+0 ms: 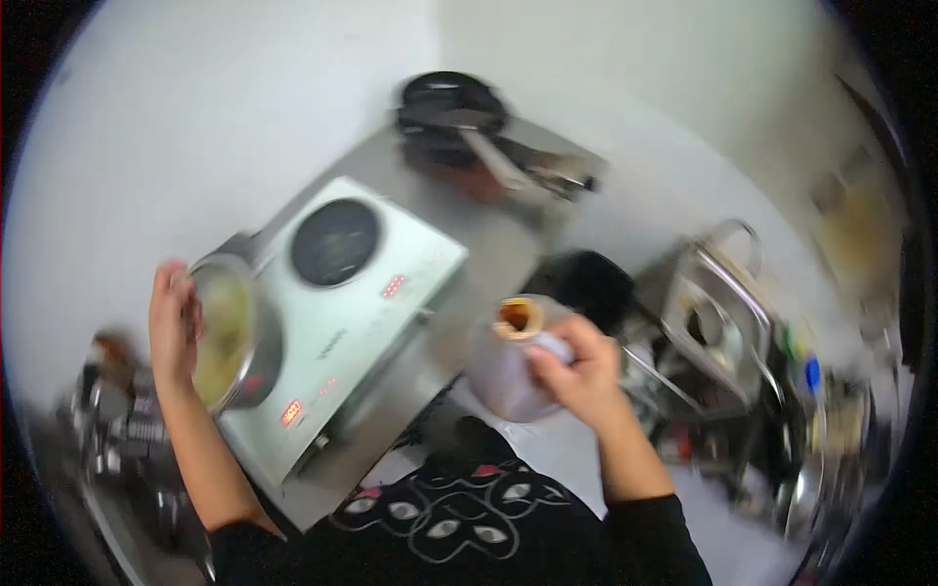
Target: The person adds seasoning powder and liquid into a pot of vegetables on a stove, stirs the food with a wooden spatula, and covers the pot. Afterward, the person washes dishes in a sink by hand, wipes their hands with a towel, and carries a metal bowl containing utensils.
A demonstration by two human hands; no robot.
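Note:
My right hand (581, 366) is wrapped around the handle of a pale, cloudy jug (510, 376). Its round mouth faces up toward me, and something brown shows inside. On the left, my left hand (178, 317) is raised at the side of a metal pot (266, 356), its fingers curled and blurred. Whatever they grip there, perhaps a lid or the rim, I cannot make out. Yellowish contents (223, 337) show hazily within the pot. The pot stands on the left part of a white two-plate electric cooktop (376, 332) with lit red displays.
The cooktop's other round black plate (335, 242) has nothing on it. Black pans (451, 103) are stacked at the back of the metal counter (489, 259). To the right are a black container (589, 288) and a metal basin (728, 269) with utensils. Blurred kitchenware (117, 410) lies at far left.

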